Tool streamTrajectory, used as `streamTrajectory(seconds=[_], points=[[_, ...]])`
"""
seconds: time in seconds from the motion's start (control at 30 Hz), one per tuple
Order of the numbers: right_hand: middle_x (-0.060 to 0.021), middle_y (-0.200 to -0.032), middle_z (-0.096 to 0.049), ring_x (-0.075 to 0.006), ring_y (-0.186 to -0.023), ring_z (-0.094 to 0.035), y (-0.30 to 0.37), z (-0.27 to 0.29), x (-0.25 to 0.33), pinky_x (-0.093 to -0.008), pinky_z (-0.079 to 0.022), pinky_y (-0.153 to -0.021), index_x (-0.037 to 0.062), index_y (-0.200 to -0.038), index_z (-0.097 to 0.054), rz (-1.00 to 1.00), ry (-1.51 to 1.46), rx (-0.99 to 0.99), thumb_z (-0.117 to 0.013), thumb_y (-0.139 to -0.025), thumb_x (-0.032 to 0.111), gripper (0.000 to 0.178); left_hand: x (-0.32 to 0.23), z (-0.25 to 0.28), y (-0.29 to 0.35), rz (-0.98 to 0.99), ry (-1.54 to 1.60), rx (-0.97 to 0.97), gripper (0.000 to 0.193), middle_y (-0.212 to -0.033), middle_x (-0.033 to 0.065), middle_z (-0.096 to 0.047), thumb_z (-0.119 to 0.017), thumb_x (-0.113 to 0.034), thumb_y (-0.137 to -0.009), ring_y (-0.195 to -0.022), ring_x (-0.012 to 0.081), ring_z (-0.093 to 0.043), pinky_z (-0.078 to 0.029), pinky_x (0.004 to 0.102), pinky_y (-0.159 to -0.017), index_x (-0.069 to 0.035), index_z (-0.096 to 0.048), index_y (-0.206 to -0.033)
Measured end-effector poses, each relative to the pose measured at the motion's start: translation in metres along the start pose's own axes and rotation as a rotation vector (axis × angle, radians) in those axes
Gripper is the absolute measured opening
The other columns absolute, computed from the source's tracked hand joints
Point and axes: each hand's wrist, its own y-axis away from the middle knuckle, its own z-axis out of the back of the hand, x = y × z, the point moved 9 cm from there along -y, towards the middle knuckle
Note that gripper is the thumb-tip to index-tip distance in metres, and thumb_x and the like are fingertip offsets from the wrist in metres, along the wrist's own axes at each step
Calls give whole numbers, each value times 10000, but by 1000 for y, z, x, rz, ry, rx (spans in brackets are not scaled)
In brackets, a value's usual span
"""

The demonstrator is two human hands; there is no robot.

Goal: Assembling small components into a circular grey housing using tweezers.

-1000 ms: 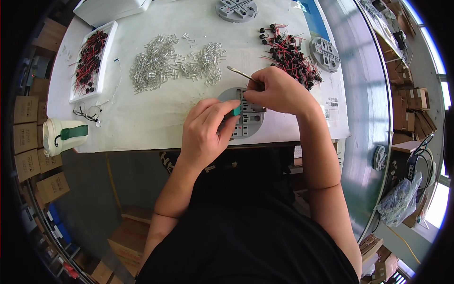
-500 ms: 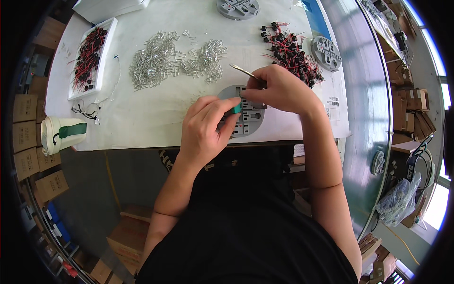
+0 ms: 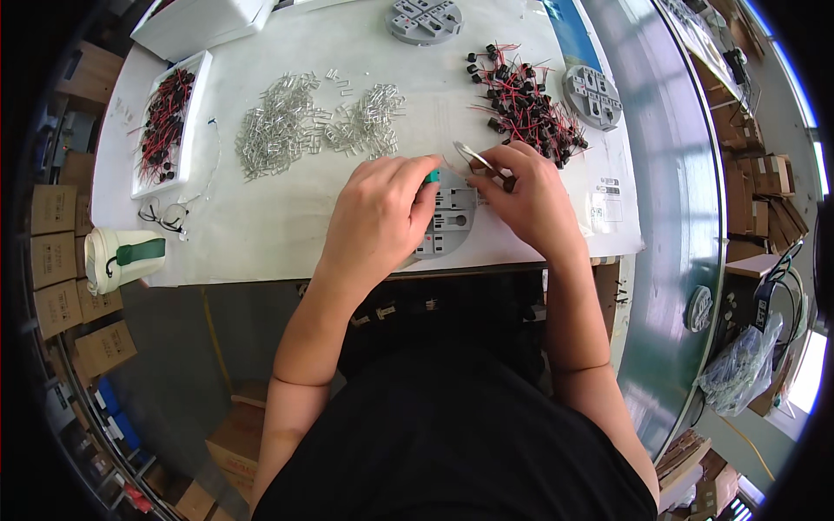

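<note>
Over a round grey disc [image 3: 450,245] with moulded compartments, my two hands work close together near the table's front edge. My left hand [image 3: 378,208] is closed, thumb and forefinger pinching a small green block [image 3: 432,176] above the disc's far left part. Held in my right hand [image 3: 532,195] is a pair of metal tweezers [image 3: 476,158], slanting up and left from the fingers. Its right fingertips are just beyond the disc's upper right edge. The left hand hides the disc's left side.
Two piles of shiny U-shaped metal pieces [image 3: 282,130] lie left of centre. Black parts with red wires [image 3: 530,108] are heaped at right, more in a white tray [image 3: 184,130]. Other grey discs [image 3: 426,22] sit behind. Glasses [image 3: 163,214] and a cup [image 3: 126,259] are left.
My right hand has drawn back slightly right and down from the disc, and the tweezers have turned in it. My left hand still pinches the green block, now a little higher.
</note>
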Motion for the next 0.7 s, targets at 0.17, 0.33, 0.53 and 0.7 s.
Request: streamTrajectory(seconds=[0.17, 0.33, 0.53, 0.7], points=[[-84, -905, -740, -168, -710, -637, 4, 3, 2, -319, -513, -650, 23, -1102, -770, 18, 37, -75, -812, -896, 93, 222, -16, -15, -1, -55, -240, 113, 380, -960, 92, -727, -781, -105, -903, -945, 276, -704, -553, 438, -866, -27, -713, -1269], [-53, -899, -769, -76, -656, -585, 9, 17, -3, -263, -470, -595, 5, -1095, -767, -160, -297, -118, -798, -954, 104, 175, -3, -15, 7, 8, -132, 160, 436, -1029, 104, -723, -796, -119, -897, -1005, 285, -694, -560, 435, -890, -32, -714, -1316], [-42, -901, -778, -11, -651, -537, 21, 7, 19, -196, -410, -566, -21, -1146, -742, -110, -813, 109, -778, -1011, 103, 187, -20, 37, -3, 24, 174, -240, 422, -1075, 124, -763, -815, -90, -895, -1029, 276, -723, -577, 390, -910, -23, -734, -1305], [-64, -966, -780, -110, -910, -724, 33, 1, 31, -261, -576, -818, -49, -1161, -733, -70, -902, 161, -784, -996, 36, 193, -9, 22, 8, 76, 500, 23, 362, -990, 117, -794, -878, -73, -872, -825, 190, -744, -584, 325, -755, -1, -786, -1214]])
